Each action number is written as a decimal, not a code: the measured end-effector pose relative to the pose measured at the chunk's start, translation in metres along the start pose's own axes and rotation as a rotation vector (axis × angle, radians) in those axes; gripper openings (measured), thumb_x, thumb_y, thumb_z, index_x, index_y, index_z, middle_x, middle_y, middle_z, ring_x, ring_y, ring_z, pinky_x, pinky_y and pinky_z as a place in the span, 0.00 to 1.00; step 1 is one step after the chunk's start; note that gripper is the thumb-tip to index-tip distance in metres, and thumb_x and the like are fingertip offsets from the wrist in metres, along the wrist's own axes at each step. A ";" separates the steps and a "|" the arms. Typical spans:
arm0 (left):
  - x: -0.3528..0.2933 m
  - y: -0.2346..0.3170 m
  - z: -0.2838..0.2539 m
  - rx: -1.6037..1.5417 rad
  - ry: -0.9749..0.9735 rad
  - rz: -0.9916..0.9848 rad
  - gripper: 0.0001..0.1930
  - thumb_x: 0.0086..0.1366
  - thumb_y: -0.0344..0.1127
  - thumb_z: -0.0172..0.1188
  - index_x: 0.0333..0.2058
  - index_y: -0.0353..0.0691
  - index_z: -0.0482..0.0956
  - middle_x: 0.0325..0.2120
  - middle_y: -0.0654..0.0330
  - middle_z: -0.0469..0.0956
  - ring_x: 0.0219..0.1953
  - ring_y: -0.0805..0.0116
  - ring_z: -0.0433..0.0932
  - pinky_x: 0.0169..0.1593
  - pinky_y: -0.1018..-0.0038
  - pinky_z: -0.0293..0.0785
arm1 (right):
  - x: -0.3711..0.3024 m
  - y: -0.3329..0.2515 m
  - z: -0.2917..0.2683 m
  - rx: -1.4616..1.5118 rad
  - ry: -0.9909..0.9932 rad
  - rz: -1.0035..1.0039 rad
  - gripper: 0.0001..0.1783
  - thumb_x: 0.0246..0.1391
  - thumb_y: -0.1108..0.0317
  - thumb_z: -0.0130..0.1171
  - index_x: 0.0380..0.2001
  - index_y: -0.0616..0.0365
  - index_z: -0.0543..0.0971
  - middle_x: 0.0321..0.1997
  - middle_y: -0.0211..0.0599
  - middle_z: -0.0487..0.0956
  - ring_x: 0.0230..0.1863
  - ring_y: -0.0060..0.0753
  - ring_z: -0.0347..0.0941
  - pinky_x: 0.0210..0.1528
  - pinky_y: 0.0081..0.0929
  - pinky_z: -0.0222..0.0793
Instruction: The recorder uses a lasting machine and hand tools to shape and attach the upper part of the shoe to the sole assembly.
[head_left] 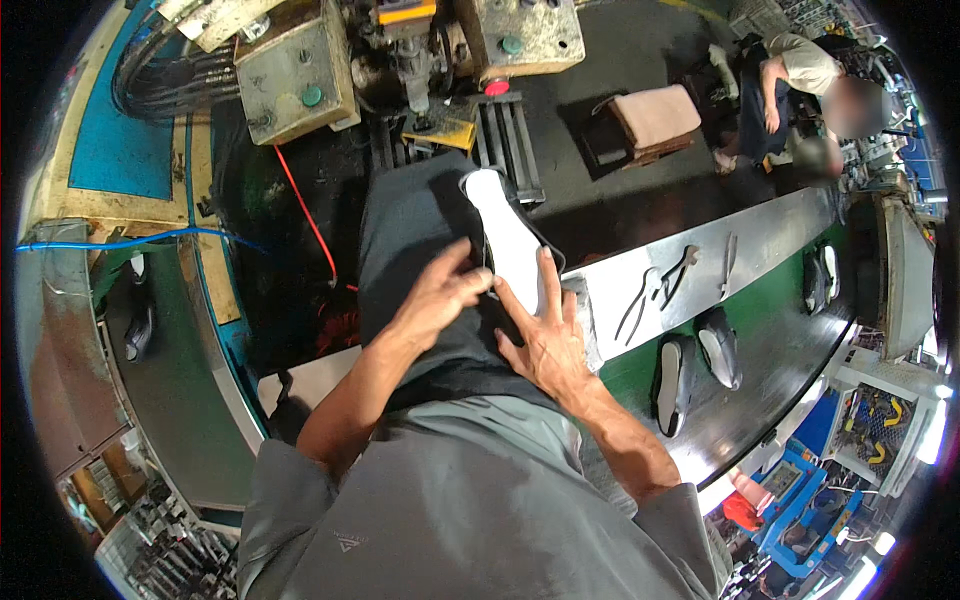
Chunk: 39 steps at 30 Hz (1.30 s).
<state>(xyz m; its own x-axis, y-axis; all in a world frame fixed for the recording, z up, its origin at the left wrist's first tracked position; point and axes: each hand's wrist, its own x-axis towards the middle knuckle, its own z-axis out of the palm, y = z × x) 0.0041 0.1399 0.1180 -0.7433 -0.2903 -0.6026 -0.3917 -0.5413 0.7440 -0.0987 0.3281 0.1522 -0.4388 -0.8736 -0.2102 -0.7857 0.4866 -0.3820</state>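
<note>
A dark shoe point(512, 238) with a white underside facing up rests across my lap on dark trousers. My right hand point(550, 345) lies on its near end, fingers spread, two of them stretched along the white surface. Beside the shoe's left edge is my left hand point(437, 297), slightly blurred. Its fingers are apart, and one fingertip comes close to my right index finger at the rim. Whether that fingertip touches the shoe I cannot tell.
Pincers point(678, 275) and a slim tool point(729, 265) lie on a metal ledge point(620, 270) at right. Dark shoes point(675, 385) stand on the green conveyor belt point(640, 372) beyond it. Ahead are machine control boxes point(297, 80) and a padded stool point(655, 118). Another person point(790, 90) sits far right.
</note>
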 end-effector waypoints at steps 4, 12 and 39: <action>0.080 0.017 -0.031 0.173 0.352 0.548 0.35 0.72 0.36 0.68 0.73 0.31 0.68 0.62 0.52 0.79 0.59 0.65 0.78 0.66 0.70 0.72 | -0.011 -0.001 0.020 -0.038 0.153 -0.117 0.45 0.54 0.58 0.76 0.75 0.27 0.72 0.84 0.71 0.42 0.58 0.78 0.70 0.50 0.57 0.84; 0.119 0.005 -0.033 0.017 0.329 0.574 0.12 0.75 0.26 0.60 0.50 0.34 0.90 0.41 0.64 0.87 0.42 0.76 0.82 0.48 0.77 0.77 | -0.008 -0.009 0.033 -0.017 0.241 -0.208 0.41 0.52 0.60 0.78 0.71 0.26 0.77 0.84 0.70 0.44 0.56 0.74 0.70 0.49 0.58 0.82; 0.142 -0.009 -0.147 1.118 0.802 0.673 0.24 0.62 0.34 0.67 0.58 0.36 0.81 0.64 0.48 0.75 0.71 0.44 0.68 0.74 0.47 0.61 | 0.381 -0.100 -0.149 0.091 0.659 -0.306 0.40 0.52 0.57 0.75 0.71 0.38 0.78 0.82 0.71 0.52 0.67 0.78 0.68 0.68 0.60 0.73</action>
<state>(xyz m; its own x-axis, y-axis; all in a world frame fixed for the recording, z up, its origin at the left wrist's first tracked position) -0.0182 -0.0123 -0.0167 -0.6090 -0.7660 0.2058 -0.5801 0.6071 0.5431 -0.2522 -0.0531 0.2441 -0.3993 -0.7735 0.4922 -0.8884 0.1938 -0.4161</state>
